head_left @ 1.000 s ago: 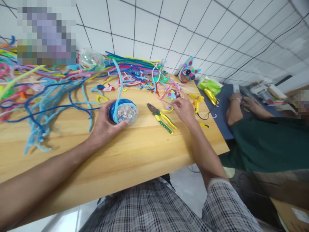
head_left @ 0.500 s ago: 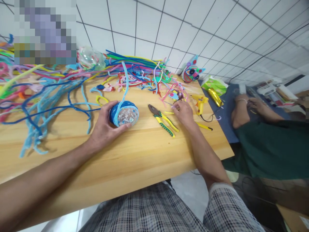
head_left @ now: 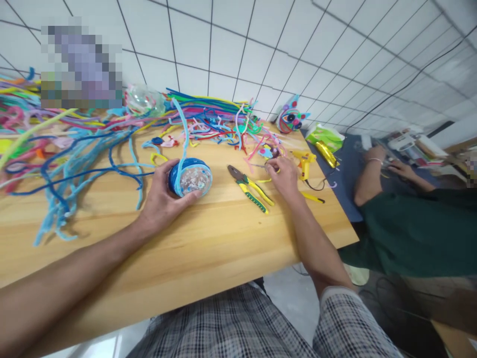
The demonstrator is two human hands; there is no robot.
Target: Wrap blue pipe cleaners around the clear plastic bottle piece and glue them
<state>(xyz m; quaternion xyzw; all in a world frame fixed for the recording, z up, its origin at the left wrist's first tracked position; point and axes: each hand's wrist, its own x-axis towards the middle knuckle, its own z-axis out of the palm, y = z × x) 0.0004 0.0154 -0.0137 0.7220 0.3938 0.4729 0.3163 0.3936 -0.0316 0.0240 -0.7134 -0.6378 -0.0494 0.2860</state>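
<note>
My left hand (head_left: 160,201) is closed around a round clear plastic shell (head_left: 196,179) whose side is wound with blue pipe cleaner. One light blue pipe cleaner (head_left: 182,130) sticks up from its rim. Pale flecks cover the shell's face. My right hand (head_left: 285,176) is on the table with its fingertips pinched together; a thin dark sliver shows at them, too small to name. Pliers (head_left: 250,188) with yellow and green handles lie between my hands. Just right of my right hand stands a yellow glue gun (head_left: 306,164).
Many loose pipe cleaners (head_left: 74,164) cover the table's left and back. A clear ball (head_left: 144,101) and a decorated animal-face ball (head_left: 290,119) stand by the tiled wall. A yellow cutter (head_left: 313,197) lies near the right edge. Another person's arm (head_left: 368,181) is beyond, at a blue surface.
The view has shifted slightly. My left hand keeps its hold on the shell, and the upright pipe cleaner leans further left. My right hand stays at about the same place.
</note>
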